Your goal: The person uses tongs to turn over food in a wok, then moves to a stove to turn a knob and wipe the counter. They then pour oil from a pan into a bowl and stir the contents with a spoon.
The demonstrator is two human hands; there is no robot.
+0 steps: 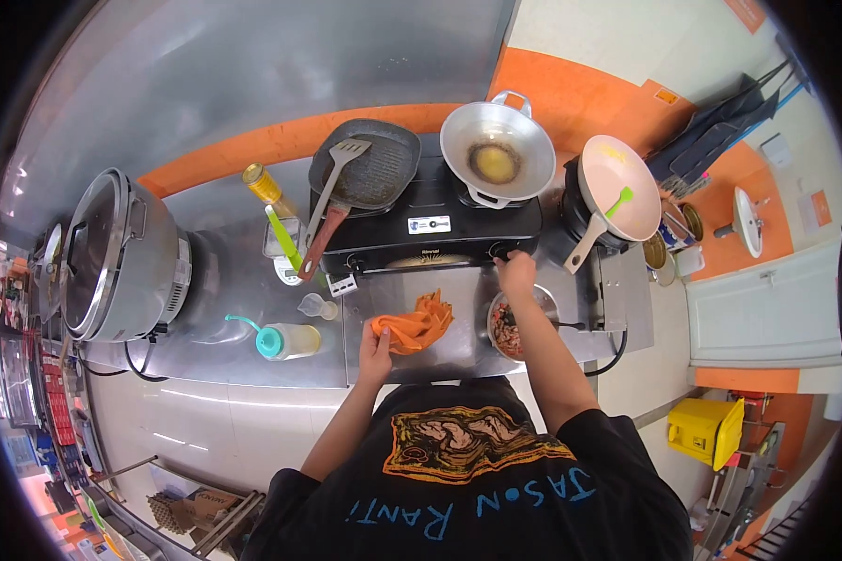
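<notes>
My left hand [375, 352] is closed on one end of an orange cloth [415, 327], which lies bunched on the steel counter. My right hand [516, 272] has its fingers on the right control knob [500, 251] of a black two-burner gas stove [384, 234]. On the right burner sits a silver wok [457, 145] with a little yellowish liquid in the bottom. A square grill pan [388, 150] rests on the left burner, a slotted spatula [332, 182] lying across it. Under my right forearm, a metal bowl [544, 304] holds chopped food, partly hidden.
Right of the stove stands a pink pan [646, 192] with a green utensil [619, 200]. A large grey cooker [140, 271] is at the left. On the counter are a teal-capped squeeze bottle [295, 342], a clear small container [317, 306] and a yellow can [262, 183].
</notes>
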